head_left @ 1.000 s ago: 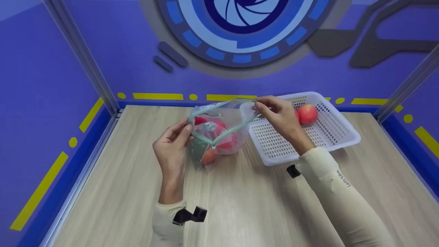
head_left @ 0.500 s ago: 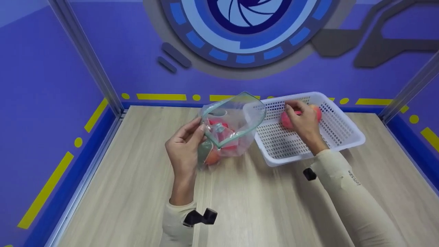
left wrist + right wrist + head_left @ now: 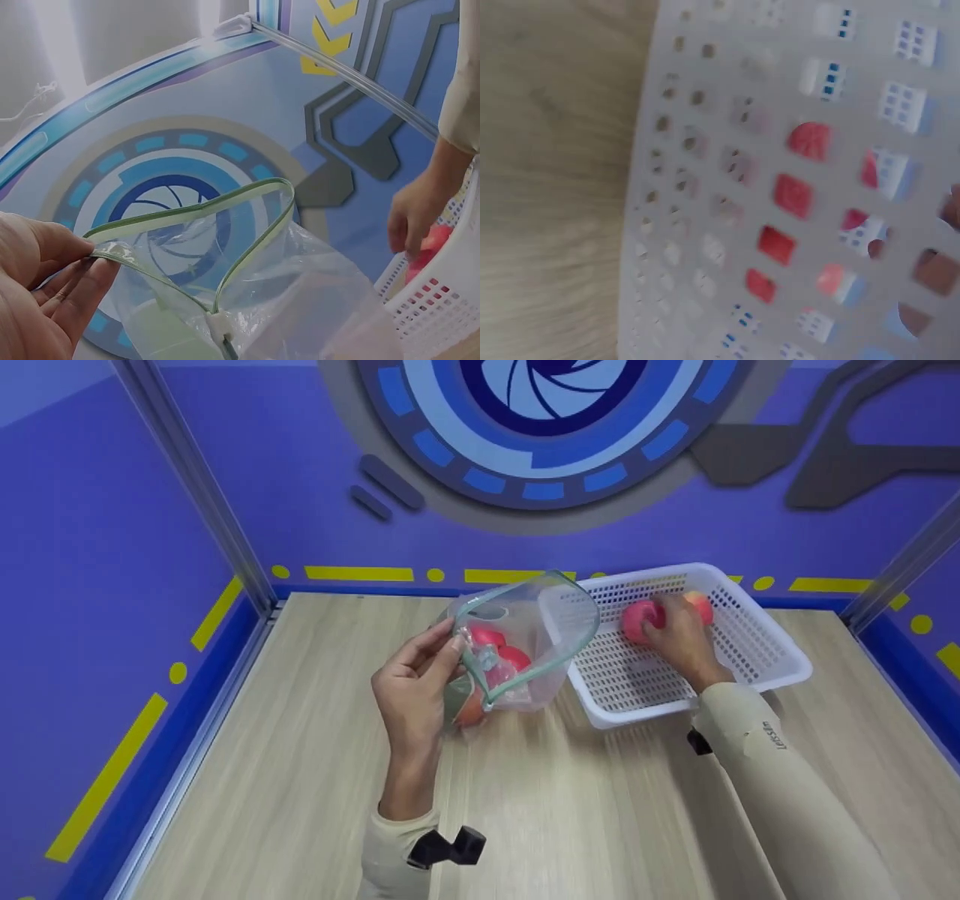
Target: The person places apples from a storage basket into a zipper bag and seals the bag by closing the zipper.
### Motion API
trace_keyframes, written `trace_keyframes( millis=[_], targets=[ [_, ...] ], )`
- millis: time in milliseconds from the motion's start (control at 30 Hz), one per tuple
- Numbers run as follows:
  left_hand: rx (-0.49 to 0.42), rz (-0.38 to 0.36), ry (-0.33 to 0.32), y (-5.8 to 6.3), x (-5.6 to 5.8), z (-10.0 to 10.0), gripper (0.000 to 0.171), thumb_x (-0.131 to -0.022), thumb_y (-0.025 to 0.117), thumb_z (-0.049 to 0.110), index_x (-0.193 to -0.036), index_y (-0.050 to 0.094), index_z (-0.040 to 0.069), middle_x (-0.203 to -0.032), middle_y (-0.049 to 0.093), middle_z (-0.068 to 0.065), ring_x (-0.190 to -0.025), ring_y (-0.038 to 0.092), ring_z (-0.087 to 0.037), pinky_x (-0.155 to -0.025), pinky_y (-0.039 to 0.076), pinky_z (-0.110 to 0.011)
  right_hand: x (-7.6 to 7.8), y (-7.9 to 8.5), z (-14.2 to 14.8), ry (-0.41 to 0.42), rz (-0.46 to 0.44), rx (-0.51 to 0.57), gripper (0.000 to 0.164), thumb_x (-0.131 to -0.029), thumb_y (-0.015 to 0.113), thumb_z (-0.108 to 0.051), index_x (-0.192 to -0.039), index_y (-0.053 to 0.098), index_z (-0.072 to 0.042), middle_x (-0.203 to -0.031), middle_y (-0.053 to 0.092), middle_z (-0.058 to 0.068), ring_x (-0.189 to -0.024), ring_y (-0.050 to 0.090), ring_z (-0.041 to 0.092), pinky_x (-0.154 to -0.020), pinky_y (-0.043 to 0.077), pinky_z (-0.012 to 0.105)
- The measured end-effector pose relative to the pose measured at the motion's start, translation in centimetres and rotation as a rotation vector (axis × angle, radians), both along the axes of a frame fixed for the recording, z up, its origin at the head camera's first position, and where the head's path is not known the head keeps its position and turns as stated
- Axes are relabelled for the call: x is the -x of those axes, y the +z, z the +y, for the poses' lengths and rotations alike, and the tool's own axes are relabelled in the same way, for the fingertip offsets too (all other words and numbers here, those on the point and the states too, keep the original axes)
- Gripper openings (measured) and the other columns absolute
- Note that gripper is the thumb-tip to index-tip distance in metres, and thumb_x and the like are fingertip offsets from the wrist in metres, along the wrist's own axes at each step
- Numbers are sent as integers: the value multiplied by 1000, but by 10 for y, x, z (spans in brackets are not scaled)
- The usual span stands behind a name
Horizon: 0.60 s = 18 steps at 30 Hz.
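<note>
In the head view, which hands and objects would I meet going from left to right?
Bare left hand, clear plastic bag with green rim, leftmost round red fruit in the white plastic basket, bare right hand.

Bright, even light fills the head view, leaving a pale sheen on the table [image 3: 525,810] and a soft shadow beside the right sleeve [image 3: 795,787]. The left wrist view looks greyer and hazier; two light strips [image 3: 56,45] along its top burn out to white, and faint glints streak the clear bag [image 3: 330,292]. The right wrist view is badly blurred, with the close basket wall [image 3: 780,105] out of focus and the table's grain smeared
</note>
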State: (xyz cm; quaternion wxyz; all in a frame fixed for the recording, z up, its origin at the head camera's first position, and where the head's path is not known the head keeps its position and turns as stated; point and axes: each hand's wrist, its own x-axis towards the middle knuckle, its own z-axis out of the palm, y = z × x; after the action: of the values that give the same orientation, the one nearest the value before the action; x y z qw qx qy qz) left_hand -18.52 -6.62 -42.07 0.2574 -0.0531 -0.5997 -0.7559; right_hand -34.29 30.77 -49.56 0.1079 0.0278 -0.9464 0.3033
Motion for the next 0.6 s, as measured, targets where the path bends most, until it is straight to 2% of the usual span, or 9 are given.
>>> trace_keyframes(
  millis=[100,233,300,467,600],
  targets=[
    [8,3,-5,1,-3,0,26,-98,75,0,-124,76,-3,-111,75,-15,-89,74,-26,-75,64,-31,2,-7,3,39,-51,-73,56,-100,67,-6,-150,47,7,-150,48,30,-140,44,47,-119,33,64],
    [10,5,-14,1,-4,0,26,-99,74,0,-125,75,-3,-111,75,-16,-89,74,-27,-75,64,-32,3,-12,3,92,-65,-180,62,-99,68,-6,-153,44,10,-158,39,32,-149,34,48,-123,26,65],
    [5,4,-21,1,-4,0,27,-99,74,0,-125,75,-4,-111,75,-16,-89,74,-27,-75,65,-32,3,-11,2,92,-42,-216,59,-98,69,-5,-150,47,11,-155,42,32,-145,38,49,-121,29,65],
    [-7,-2,-33,2,-4,-1,26,-99,74,0,-125,75,-3,-112,75,-16,-91,75,-28,-76,65,-33,5,-11,0,43,-32,-228,54,-96,72,-5,-144,52,10,-144,42,29,-129,47,47,-112,40,67],
    [-11,-2,-40,1,-3,-1,26,-99,73,1,-125,75,-3,-112,75,-17,-92,74,-28,-76,65,-33,6,-14,0,26,-48,-229,58,-94,77,-7,-143,51,9,-144,39,28,-129,45,48,-112,40,68]
  ],
)
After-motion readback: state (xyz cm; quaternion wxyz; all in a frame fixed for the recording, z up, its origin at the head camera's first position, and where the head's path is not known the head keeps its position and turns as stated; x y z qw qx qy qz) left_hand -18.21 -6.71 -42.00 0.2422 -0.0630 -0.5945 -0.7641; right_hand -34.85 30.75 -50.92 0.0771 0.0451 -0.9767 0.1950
